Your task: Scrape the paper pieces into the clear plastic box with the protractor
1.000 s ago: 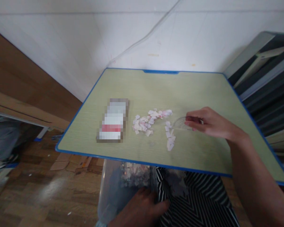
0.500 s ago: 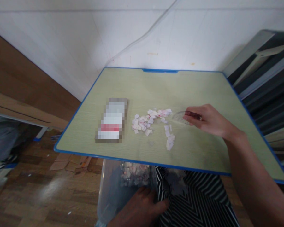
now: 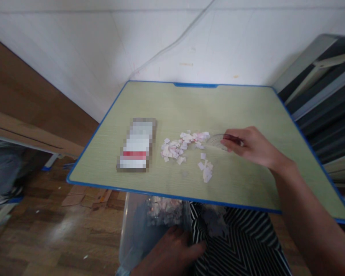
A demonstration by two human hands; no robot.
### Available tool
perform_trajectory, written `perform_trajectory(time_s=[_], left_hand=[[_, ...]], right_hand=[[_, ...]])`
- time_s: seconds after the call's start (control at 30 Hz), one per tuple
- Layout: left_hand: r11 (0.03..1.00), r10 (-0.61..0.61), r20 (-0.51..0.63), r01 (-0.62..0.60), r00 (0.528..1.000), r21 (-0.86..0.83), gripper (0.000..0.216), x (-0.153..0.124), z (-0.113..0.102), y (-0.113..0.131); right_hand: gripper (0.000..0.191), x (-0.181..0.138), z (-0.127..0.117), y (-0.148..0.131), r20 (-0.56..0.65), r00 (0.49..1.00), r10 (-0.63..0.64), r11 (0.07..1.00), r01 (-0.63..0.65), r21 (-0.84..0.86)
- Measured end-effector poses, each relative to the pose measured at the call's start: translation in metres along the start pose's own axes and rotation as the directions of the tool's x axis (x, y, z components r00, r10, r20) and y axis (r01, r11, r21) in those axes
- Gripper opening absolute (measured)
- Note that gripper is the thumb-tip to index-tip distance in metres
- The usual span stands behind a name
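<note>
My right hand [image 3: 243, 143] pinches a clear half-round protractor [image 3: 215, 141] above the right side of the table. The protractor's left edge is close to a scattered pile of small white and pinkish paper pieces [image 3: 175, 148]. A smaller cluster of paper pieces [image 3: 207, 171] lies nearer the front edge. Below the table, my left hand [image 3: 174, 249] is at the right rim of a clear plastic bin [image 3: 129, 226], fingers on the inner side and thumb outside. Its fingertips are partly in shadow. Inside the bin is a heap of similar small pieces [image 3: 165, 211].
A blurred-out oblong object [image 3: 137, 143] lies on the left of the green table [image 3: 238, 107], which has a blue rim. A white wall [image 3: 89, 46] stands behind. Folded furniture [image 3: 330, 84] leans at right. Flattened cardboard [image 3: 86, 197] lies on the wooden floor.
My right hand has moved slightly left with the protractor, towards the paper pile. A few pieces in the smaller cluster have shifted. My left hand stays at the bin.
</note>
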State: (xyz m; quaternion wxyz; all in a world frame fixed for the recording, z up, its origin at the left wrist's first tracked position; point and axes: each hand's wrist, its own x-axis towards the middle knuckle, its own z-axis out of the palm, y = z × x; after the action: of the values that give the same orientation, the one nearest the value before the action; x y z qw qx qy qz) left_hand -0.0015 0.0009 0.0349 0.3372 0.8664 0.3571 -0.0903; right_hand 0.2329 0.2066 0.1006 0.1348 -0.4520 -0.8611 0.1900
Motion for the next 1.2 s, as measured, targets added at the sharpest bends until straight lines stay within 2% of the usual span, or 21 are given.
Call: perform_trajectory(time_s=[0.1, 0.2, 0.3, 0.5, 0.63, 0.77, 0.93, 1.2], left_hand=[[1.0, 0.0, 0.005, 0.0, 1.0, -0.02, 0.041, -0.0003, -0.001, 0.0007], [1.0, 0.007, 0.006, -0.007, 1.0, -0.019, 0.042, 0.0003, -0.0025, 0.0009], [1.0, 0.004, 0.022, -0.004, 1.0, -0.02, 0.043, 0.0008, -0.0031, 0.0011], [1.0, 0.008, 0.03, -0.007, 1.0, -0.029, 0.044, 0.0012, -0.001, -0.0007], [0.999, 0.025, 0.054, -0.024, 0.998, -0.031, 0.046, 0.0017, -0.0012, -0.0015], [1.0, 0.003, 0.034, -0.002, 0.999, -0.03, 0.043, 0.0003, -0.004, 0.0014], [1.0, 0.004, 0.03, -0.004, 1.0, -0.013, 0.044, 0.0008, -0.0027, 0.0012], [1.0, 0.011, 0.036, -0.01, 0.999, -0.021, 0.045, 0.0021, -0.0085, 0.0005]], right_hand=[[0.029, 0.0004, 0.0015, -0.0002, 0.068, 0.998, -0.017, 1.0, 0.016, 0.006], [0.026, 0.0015, 0.0022, 0.0002, -0.031, 0.998, 0.063, 0.994, -0.066, -0.089], [0.025, 0.0017, 0.003, -0.0002, -0.076, 0.995, 0.07, 0.994, -0.076, -0.081], [0.03, 0.0001, 0.0037, -0.0038, 0.034, 0.999, -0.025, 1.0, 0.026, -0.009], [0.028, 0.0004, 0.0017, -0.0034, -0.018, 1.0, 0.008, 1.0, -0.009, -0.006], [0.03, -0.0001, -0.0004, -0.0012, 0.028, 1.0, 0.008, 1.0, -0.007, -0.022], [0.028, -0.001, -0.0019, 0.0006, -0.048, 0.999, 0.012, 1.0, -0.013, -0.02], [0.027, 0.0015, 0.0041, -0.0004, 0.015, 0.999, 0.05, 0.995, -0.049, -0.085]])
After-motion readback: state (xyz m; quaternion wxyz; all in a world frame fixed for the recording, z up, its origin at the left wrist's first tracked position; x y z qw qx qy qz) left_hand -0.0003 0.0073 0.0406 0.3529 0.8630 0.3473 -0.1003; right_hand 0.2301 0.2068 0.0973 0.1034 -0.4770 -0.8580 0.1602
